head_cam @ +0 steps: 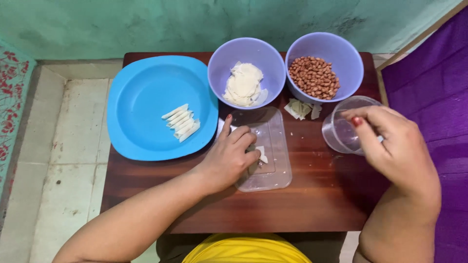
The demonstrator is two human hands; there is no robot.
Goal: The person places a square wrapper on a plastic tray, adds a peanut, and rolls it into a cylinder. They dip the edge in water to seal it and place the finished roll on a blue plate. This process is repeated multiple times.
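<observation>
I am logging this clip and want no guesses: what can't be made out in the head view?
- What the right hand does at the clear cup: its fingertips are hidden by the hand itself.
- The white piece on the clear lid: mostly covered by the left hand.
- The cup's contents: too transparent to tell.
- The table near edge: hidden by arms and yellow clothing.

I see the plate (146,97) at the tabletop's (312,199) far left corner, the wrapper bowl (246,58) mid-far edge, the peanut bowl (324,51) far right.
</observation>
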